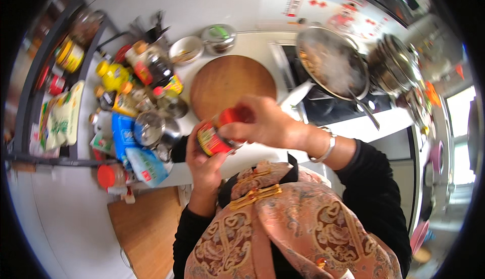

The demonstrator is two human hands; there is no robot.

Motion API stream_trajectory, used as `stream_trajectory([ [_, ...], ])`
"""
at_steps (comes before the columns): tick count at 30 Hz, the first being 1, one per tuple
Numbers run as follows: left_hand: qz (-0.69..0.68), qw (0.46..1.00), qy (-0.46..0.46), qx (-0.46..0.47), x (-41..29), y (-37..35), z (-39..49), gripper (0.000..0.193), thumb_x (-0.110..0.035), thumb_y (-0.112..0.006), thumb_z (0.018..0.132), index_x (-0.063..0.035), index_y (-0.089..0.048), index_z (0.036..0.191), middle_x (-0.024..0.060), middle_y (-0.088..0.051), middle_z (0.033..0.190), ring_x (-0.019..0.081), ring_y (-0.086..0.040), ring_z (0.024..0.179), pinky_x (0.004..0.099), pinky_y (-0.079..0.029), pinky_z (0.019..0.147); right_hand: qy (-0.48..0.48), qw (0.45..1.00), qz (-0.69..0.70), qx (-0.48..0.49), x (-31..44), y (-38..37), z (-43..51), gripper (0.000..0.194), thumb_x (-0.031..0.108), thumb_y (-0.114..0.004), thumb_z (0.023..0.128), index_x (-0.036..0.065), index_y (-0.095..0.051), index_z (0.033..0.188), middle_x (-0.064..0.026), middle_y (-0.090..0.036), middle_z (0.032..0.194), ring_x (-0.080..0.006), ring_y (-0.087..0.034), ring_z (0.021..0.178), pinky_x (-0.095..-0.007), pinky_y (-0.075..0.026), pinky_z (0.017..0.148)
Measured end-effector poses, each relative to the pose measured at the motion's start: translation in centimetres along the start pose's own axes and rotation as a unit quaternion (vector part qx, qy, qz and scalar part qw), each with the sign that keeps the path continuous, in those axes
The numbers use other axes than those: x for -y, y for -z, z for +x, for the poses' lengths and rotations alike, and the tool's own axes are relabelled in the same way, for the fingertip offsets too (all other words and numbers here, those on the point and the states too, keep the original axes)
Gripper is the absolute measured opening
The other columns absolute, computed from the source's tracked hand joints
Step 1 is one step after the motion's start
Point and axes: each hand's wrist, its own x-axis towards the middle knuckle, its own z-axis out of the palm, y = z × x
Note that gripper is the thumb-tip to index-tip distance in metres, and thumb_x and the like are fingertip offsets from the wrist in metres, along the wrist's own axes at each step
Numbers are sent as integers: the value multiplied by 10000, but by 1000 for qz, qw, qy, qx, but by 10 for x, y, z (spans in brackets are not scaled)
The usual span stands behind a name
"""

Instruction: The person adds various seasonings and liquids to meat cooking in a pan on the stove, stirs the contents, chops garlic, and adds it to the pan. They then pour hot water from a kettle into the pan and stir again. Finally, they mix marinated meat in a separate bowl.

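A sauce jar (215, 139) with a red and yellow label is tilted in front of me, above the counter edge. My left hand (204, 161) grips its body from below and the side. Around the red lid (233, 115) at its top, the fingers of my right hand (267, 125) are closed. Whether the lid is loose from the jar cannot be told, since my fingers cover the join. Just beyond both hands lies a round wooden chopping board (235, 80).
A steaming wok (331, 63) holding food and a metal utensil (363, 108) sits on the hob (326, 108), its handle (297, 94) towards the board. Stacked steamer pots (394, 63) stand right. Several sauce bottles (161, 68), a bowl (186, 49) and blue bags (125, 135) crowd the left.
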Motion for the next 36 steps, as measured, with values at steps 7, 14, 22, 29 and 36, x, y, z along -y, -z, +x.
stream_trajectory([
  [7, -55, 991, 118, -1, 9, -5, -28, 692, -347, -652, 786, 12, -470, 1349, 143, -616, 1212, 249, -657, 1011, 362, -600, 756, 174, 981, -86, -10, -17, 0, -34, 598, 417, -774, 782, -61, -590, 1090, -244, -625, 991, -394, -644, 933, -435, -526, 814],
  [14, -198, 945, 256, -48, 39, -4, -42, 753, -695, -439, 888, -82, -508, 1320, 147, -658, 1054, 241, -585, 626, 386, -519, 514, 359, 925, -125, 2, -37, 13, -51, 607, 114, -788, 713, 4, -550, 1261, -172, -566, 1180, -379, -574, 1035, -426, -514, 864],
  [22, -379, 893, 241, 43, 55, 24, -47, 964, -748, -531, 813, 21, -436, 1387, 238, -584, 966, 171, -497, 504, 322, -487, 432, 294, 951, -90, -16, -83, 18, -72, 738, -26, -755, 672, 47, -518, 1367, -166, -514, 1343, -372, -521, 1174, -432, -475, 983],
  [29, -324, 929, 160, 83, 38, 13, -43, 996, -715, -580, 805, 64, -413, 1402, 234, -574, 921, 176, -507, 514, 329, -480, 389, 135, 940, -311, -42, -193, -19, -47, 723, 79, -785, 720, 50, -495, 1381, -156, -512, 1349, -357, -520, 1183, -440, -467, 1008],
  [36, -373, 912, 167, 48, 38, 13, -51, 1005, -737, -549, 810, 46, -406, 1424, 277, -562, 932, 193, -527, 521, 333, -503, 425, 92, 921, -374, -51, -222, -24, -30, 774, 167, -816, 727, 47, -456, 1402, -155, -469, 1386, -349, -470, 1238, -451, -436, 1022],
])
